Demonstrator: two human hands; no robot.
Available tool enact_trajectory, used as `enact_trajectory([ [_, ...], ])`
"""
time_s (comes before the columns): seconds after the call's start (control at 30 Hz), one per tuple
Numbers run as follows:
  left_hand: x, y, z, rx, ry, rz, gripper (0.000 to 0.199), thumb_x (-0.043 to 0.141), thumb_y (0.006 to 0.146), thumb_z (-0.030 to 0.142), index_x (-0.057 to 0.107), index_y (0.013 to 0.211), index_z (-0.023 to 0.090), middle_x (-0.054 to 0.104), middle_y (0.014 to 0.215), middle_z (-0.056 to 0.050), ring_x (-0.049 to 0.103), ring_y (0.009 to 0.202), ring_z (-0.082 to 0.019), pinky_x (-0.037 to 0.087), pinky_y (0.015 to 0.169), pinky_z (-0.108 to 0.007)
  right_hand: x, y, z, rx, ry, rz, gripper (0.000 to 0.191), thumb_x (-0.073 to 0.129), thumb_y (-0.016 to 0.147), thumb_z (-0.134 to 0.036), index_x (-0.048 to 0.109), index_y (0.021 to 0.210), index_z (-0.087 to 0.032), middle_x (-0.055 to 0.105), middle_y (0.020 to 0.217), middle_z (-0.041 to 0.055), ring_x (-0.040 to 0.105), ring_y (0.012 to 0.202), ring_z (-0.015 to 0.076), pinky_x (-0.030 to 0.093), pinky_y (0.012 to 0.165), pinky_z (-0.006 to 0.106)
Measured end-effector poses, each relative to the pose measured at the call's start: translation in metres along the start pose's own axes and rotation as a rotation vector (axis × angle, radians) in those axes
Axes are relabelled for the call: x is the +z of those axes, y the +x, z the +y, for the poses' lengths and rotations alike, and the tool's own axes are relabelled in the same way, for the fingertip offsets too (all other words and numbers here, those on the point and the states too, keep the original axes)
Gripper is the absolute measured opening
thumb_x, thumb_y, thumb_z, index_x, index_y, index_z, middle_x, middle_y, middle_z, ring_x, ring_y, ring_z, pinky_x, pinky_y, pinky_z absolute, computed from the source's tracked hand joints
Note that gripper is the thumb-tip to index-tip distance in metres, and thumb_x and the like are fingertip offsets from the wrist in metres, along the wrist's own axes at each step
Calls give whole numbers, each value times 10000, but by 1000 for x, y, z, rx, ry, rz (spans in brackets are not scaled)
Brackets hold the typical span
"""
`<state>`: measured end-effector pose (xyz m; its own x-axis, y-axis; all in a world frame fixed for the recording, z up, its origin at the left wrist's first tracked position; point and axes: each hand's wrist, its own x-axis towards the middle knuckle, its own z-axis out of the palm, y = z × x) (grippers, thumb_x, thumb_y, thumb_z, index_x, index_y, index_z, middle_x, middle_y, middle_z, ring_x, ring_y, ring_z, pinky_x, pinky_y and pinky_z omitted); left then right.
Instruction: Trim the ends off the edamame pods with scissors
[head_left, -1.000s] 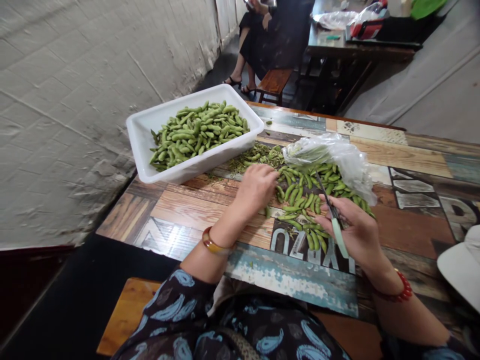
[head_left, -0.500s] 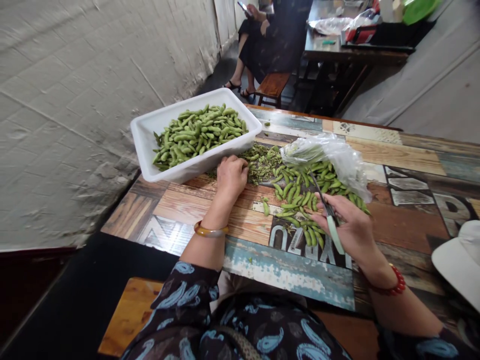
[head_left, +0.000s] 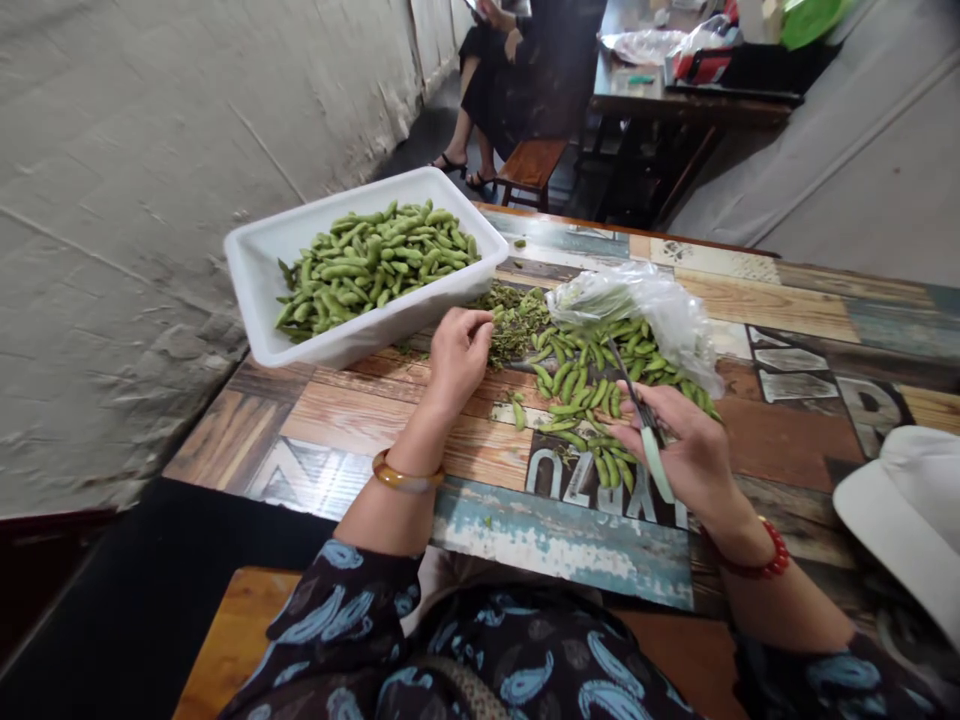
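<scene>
My left hand [head_left: 459, 360] is closed, thumb and fingers drawn together, beside the heap of green trimmings [head_left: 517, 318]. Whether anything small is pinched there cannot be made out. In my right hand [head_left: 686, 435] is a pair of scissors [head_left: 654, 455] with pale green handles, the dark blades pointing up and left over the loose edamame pods [head_left: 577, 385]. Just beyond my left hand stands a white plastic tub [head_left: 360, 335], with many edamame pods [head_left: 382, 255] inside. A clear plastic bag [head_left: 660, 305] lies over part of the loose pods.
A pale wall [head_left: 127, 200] runs along the left, close to the tub. At the right table edge is a white cap [head_left: 907, 510]. A seated person [head_left: 517, 90] and a second table [head_left: 637, 90] with items on it are farther back.
The view has shifted, so the scene sits farther left. My left hand has come slightly away from the tub's side. My right hand keeps the scissors in nearly the same place over the pods.
</scene>
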<state>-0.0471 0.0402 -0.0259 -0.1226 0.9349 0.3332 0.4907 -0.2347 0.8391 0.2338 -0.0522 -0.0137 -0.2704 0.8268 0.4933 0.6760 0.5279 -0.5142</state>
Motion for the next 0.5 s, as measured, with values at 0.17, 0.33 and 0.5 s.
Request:
enact_trajectory([
  [0.17,6,-4,1,243,141,-108,223,506,923,177,706,1018,153,691,985,-89,630,959,-192,500,902,-339,-1,2,-2,-5,-23,4,386,717,872,-337,648,1216,-177,738,929,92,717,823,220,600,765,348],
  [0.33,25,-17,13,388,121,-460,314,470,945,162,649,1202,147,684,1227,-134,626,1165,-217,493,1029,-379,-1,3,-2,-18,-41,11,375,709,878,-339,653,1209,-172,748,951,100,722,848,228,601,786,353],
  [0.5,49,-25,32,366,445,-533,498,600,917,324,551,1349,83,454,1509,-250,420,1418,-367,365,1150,-545,-1,3,-1,-23,-26,13,383,715,874,-338,647,1217,-181,744,958,95,717,848,226,599,788,353],
])
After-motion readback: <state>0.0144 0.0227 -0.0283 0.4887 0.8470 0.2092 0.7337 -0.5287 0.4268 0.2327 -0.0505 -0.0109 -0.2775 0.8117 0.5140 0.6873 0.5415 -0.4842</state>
